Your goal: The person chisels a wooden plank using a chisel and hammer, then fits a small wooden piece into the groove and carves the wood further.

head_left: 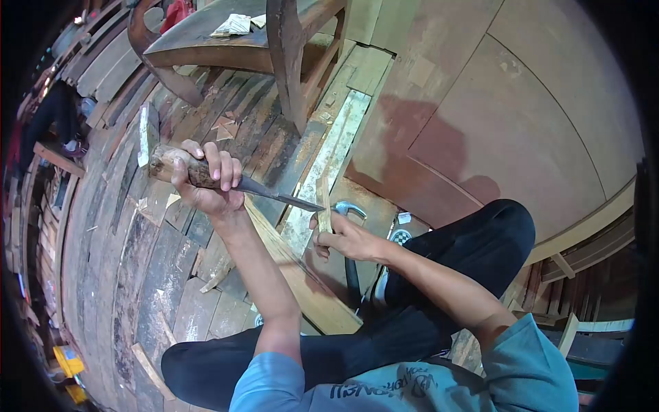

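My left hand (209, 175) is closed around the thick wooden handle of a chisel (264, 189). Its metal blade slants down to the right and its tip meets a small strip of wood (324, 199). That strip stands up between the fingers of my right hand (343, 237), which grips its lower part. Just beyond the right hand lies a hammer (351, 209) with a shiny bluish head and a dark handle. Below the chisel a long pale wooden board (302, 281) reaches toward my crossed legs.
A wooden chair (206, 58) with scraps on its seat stands ahead. Worn floorboards (151, 275) carry wood chips and a loose stick (152, 371). Large flat panels (508, 117) fill the right. At far left another person's leg (58, 117) shows, with a yellow object (67, 360) lower down.
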A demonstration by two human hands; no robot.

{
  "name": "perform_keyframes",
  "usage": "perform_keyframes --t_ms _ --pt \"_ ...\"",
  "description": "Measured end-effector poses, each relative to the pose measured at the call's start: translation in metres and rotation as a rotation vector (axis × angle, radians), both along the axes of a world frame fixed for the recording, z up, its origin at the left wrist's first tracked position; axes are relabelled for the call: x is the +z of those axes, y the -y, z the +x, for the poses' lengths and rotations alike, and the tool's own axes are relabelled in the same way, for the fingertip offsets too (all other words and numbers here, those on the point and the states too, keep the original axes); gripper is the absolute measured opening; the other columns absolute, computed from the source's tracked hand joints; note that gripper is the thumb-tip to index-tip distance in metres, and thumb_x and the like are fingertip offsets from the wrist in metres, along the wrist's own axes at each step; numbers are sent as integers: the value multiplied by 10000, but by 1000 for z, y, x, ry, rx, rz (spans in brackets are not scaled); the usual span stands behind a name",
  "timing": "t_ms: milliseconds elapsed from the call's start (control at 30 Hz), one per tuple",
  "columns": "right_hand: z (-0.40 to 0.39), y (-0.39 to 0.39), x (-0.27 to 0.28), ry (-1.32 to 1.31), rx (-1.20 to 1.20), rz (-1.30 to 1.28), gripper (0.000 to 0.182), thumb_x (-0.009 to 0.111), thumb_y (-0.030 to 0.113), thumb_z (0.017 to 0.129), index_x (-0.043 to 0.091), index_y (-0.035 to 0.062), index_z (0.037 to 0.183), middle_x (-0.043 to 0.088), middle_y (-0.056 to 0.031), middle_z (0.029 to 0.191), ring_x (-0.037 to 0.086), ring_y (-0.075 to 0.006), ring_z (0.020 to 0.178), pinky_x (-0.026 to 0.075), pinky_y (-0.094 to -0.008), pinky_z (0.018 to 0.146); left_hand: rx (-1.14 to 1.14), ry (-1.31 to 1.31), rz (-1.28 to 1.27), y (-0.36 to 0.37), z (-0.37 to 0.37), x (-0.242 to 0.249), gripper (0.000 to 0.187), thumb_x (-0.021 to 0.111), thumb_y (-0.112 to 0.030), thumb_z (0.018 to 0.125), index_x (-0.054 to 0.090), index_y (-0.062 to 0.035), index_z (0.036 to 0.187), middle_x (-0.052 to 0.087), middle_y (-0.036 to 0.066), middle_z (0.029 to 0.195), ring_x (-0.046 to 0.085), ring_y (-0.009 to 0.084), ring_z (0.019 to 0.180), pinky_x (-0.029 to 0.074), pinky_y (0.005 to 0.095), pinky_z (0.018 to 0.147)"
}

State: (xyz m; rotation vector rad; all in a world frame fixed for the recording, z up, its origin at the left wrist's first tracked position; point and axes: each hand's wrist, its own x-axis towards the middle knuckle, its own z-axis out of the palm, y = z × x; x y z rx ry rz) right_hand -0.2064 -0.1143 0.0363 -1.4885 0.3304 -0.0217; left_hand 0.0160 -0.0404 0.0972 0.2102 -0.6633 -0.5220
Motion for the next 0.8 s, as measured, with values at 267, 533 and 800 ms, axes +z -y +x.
perform_keyframes --t_ms 267,533,800 --pt "-5 -1 1 -17 163 -106 149 486 121 886 427 34 992 537 -54 698 555 -143 656 448 -306 641 -121 -33 52 0 10 -1 322 507 -372 896 438 -58 877 362 3 540 324 79 344 309 220 317" --pt "-12 15 4 -104 138 38 159 468 55 841 425 35 993 441 -40 738 483 -137 608 445 -306 570 11 80 175 -35 40 -1 272 516 -309 903 421 -55 896 377 -1 561 312 60 345 281 191 309" --pt "-2 14 9 -26 52 125 124 457 52 847 466 31 969 407 -23 679 420 -125 544 427 -295 549 151 168 573 -32 18 9 188 617 -134 809 500 -12 893 464 36 600 387 94 396 326 208 372"
